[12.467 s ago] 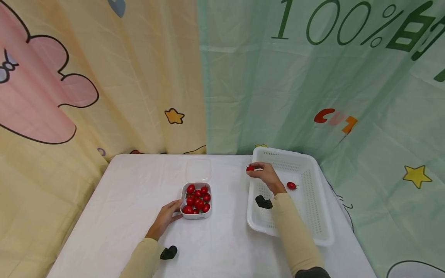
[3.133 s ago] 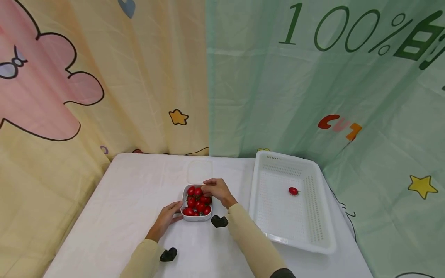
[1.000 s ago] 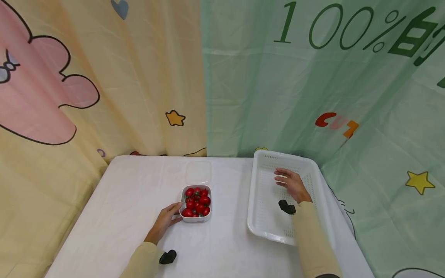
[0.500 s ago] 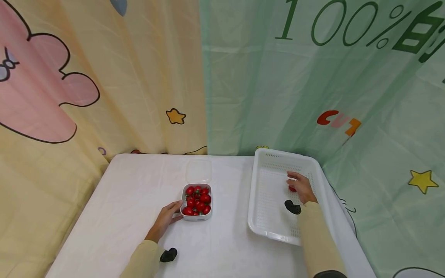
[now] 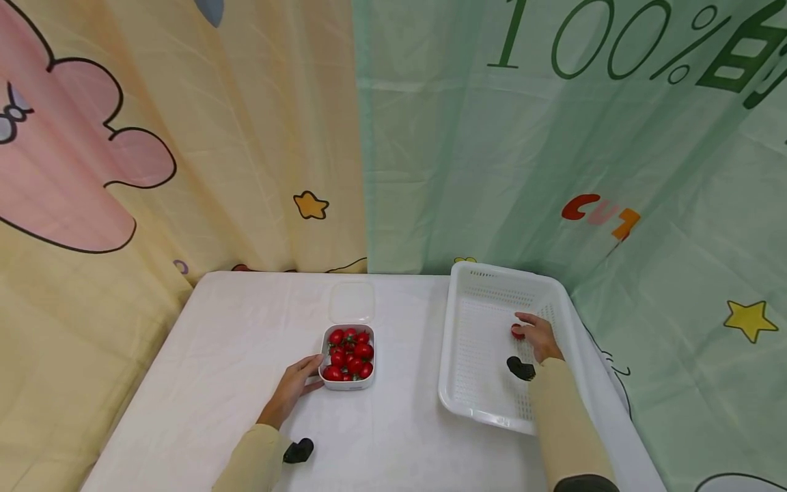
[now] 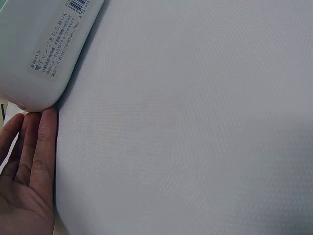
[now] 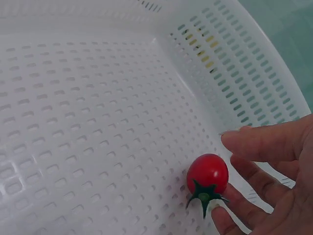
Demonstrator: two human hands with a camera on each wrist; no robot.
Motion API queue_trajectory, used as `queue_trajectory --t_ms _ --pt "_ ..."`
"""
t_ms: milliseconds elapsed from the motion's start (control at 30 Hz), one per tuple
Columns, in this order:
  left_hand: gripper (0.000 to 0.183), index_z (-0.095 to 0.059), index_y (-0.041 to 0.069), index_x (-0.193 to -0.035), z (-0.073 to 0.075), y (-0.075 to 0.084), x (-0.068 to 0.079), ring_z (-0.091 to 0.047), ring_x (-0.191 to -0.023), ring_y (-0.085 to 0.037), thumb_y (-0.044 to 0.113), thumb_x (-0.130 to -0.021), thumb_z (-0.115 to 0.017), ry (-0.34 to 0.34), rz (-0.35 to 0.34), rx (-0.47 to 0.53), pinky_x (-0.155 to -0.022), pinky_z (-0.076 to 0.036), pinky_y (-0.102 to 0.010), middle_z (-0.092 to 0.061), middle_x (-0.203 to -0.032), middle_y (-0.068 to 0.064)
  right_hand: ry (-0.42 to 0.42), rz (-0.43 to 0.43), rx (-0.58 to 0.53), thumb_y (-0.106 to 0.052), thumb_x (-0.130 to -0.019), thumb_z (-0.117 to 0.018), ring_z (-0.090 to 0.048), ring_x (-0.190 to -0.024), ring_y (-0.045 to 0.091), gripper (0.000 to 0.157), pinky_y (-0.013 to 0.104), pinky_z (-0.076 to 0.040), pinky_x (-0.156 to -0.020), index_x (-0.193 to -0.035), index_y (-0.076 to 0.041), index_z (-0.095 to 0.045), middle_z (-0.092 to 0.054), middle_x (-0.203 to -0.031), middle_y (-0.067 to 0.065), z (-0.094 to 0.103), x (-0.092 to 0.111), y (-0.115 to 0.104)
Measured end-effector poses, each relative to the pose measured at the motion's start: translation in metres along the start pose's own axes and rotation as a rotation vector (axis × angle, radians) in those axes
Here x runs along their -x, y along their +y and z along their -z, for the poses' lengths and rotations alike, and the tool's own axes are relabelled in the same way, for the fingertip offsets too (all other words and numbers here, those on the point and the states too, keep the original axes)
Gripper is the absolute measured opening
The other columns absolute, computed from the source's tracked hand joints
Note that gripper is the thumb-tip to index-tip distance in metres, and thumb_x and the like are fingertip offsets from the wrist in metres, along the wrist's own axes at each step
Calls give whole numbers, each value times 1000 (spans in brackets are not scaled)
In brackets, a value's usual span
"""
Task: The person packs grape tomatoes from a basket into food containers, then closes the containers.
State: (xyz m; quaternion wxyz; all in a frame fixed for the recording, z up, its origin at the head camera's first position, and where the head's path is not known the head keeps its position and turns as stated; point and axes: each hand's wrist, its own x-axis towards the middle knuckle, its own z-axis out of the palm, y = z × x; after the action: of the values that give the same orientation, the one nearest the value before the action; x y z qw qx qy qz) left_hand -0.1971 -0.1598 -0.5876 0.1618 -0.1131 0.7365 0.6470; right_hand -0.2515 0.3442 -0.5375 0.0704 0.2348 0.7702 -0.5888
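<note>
A single cherry tomato (image 5: 518, 332) with a green stem lies on the floor of the white perforated basket (image 5: 476, 369), at the table's right. My right hand (image 5: 537, 336) reaches down over it. In the right wrist view, the thumb stands clear of the tomato (image 7: 208, 171), while the other fingertips lie close against its side; whether they touch is unclear. To the left stands a small white container (image 5: 347, 386) filled with several cherry tomatoes (image 5: 349, 350). My left hand (image 5: 292, 386) rests its straight fingers (image 6: 43, 147) against the container's side.
A clear lid (image 5: 352, 303) lies flat just behind the container. White cloth covers the table (image 5: 233, 328). Printed curtains (image 5: 424, 171) hang behind and on both sides. A black device (image 5: 521, 369) sits at my right wrist and another (image 5: 298, 451) at my left.
Earlier, my right hand carried a tomato from the basket to the container. It has since moved back to the basket and lowered over the last tomato there. The left hand has stayed put.
</note>
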Motion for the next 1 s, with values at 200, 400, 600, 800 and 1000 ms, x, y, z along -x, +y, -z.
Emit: queue_trajectory --t_ms 200,400,600,800,1000 --pt "68 -41 -8 -139 0 1 1 -50 -116 -32 44 -97 -53 -5 -5 -7 -93 -52 -40 -49 -132 -25 -45 1 19 0 -94 -51 -35 -128 40 51 52 -27 -113 -141 10 -37 -33 -144 32 -3 0 6" --pt "67 -42 -8 -139 0 -1 0 -50 -117 -32 43 -97 -53 -1 -3 -3 -94 -52 -40 -49 -133 -25 -94 45 30 1 -91 -55 -55 -109 29 47 45 -42 -104 -135 15 -43 -46 -134 33 -7 1 8" --pt "67 -43 -7 -138 0 -1 0 -51 -115 -31 44 -97 -53 5 -4 1 -93 -52 -39 -50 -131 -24 -145 51 3 -2 -93 -57 -64 -89 12 47 38 -51 -95 -134 16 -44 -63 -119 23 -15 1 6" --pt "68 -41 -8 -140 0 -1 0 -50 -117 -32 45 -97 -53 -9 -8 -8 -94 -52 -40 -49 -132 -25 -193 27 -42 -2 -93 -57 -65 -94 18 48 40 -50 -96 -135 16 -42 -63 -118 22 -28 0 3" --pt "66 -43 -7 -139 0 -1 0 -51 -116 -32 43 -97 -53 -3 -9 -6 -93 -52 -40 -50 -131 -24 -214 0 -59 -5 -95 -56 -62 -102 26 47 44 -48 -99 -135 14 -42 -52 -131 30 -45 0 -1"
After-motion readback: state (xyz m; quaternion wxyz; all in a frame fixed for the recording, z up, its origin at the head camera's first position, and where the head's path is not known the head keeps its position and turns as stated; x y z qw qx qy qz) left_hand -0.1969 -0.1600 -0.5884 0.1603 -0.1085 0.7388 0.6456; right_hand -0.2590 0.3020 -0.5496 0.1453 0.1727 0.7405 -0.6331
